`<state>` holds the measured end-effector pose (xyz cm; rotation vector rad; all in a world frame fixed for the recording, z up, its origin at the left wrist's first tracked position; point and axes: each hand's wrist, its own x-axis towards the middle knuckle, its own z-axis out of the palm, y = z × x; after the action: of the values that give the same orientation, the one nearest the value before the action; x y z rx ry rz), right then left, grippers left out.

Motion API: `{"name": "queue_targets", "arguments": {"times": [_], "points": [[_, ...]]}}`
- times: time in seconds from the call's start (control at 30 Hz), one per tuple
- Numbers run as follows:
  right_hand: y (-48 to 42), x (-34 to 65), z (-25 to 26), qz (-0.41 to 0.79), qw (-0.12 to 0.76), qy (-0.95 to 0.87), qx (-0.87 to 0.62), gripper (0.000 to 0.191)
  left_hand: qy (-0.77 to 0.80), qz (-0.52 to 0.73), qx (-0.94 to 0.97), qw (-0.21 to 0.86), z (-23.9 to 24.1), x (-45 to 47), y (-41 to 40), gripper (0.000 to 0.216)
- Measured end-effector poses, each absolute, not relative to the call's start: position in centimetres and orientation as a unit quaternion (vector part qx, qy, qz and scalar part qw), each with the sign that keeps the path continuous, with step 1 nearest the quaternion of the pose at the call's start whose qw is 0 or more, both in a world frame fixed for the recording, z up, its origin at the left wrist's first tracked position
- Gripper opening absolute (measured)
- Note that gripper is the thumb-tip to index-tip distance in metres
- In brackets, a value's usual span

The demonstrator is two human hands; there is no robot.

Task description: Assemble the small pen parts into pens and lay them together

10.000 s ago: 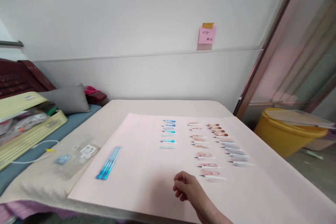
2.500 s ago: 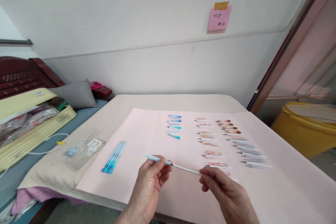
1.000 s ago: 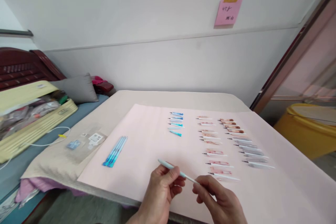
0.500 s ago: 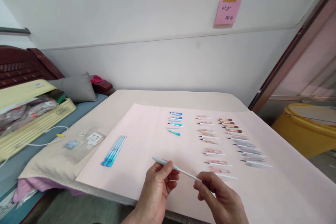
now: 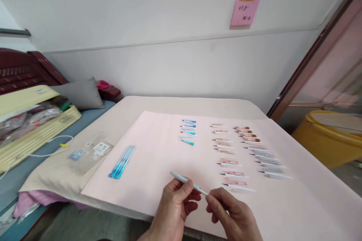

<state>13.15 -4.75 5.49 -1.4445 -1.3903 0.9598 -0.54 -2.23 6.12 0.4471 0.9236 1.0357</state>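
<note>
Between both hands, left hand (image 5: 177,203) and right hand (image 5: 233,216) fingers pinch the pale-blue pen (image 5: 185,179).

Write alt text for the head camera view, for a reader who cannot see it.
A left hand and a right hand hold a pale blue pen between them, above a pink sheet on a table. Further back on the sheet lie three columns of small pen parts, with a bundle of blue pens to the left.

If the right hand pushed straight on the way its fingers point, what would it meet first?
Most likely the left hand, which pinches the pale blue pen just ahead; depth is unclear.
</note>
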Motion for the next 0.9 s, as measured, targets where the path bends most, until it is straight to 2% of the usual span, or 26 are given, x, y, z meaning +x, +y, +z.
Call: {"name": "queue_targets", "arguments": {"times": [0.2,0.37,0.5,0.7,0.9], "points": [[-4.7,13.4,5.9,0.373,0.445,-0.554,-0.597,0.028,0.423,0.493,0.190,0.736,6.4,-0.8,-2.0,0.018],[-4.5,13.4,5.7,0.479,0.400,-0.523,-0.581,0.040,0.408,0.494,0.215,0.737,6.8,-0.7,-2.1,0.018],[-4.4,13.1,5.1,0.535,0.396,-0.496,-0.557,0.042,0.400,0.493,0.230,0.738,6.7,-0.6,-2.3,0.019],[-4.4,12.8,4.7,0.472,0.430,-0.517,-0.570,0.037,0.411,0.500,0.226,0.728,6.4,-0.6,-2.1,0.020],[-4.8,12.6,5.0,0.466,0.414,-0.524,-0.580,0.037,0.457,0.524,0.219,0.685,7.1,-0.6,-2.0,0.020]]}}
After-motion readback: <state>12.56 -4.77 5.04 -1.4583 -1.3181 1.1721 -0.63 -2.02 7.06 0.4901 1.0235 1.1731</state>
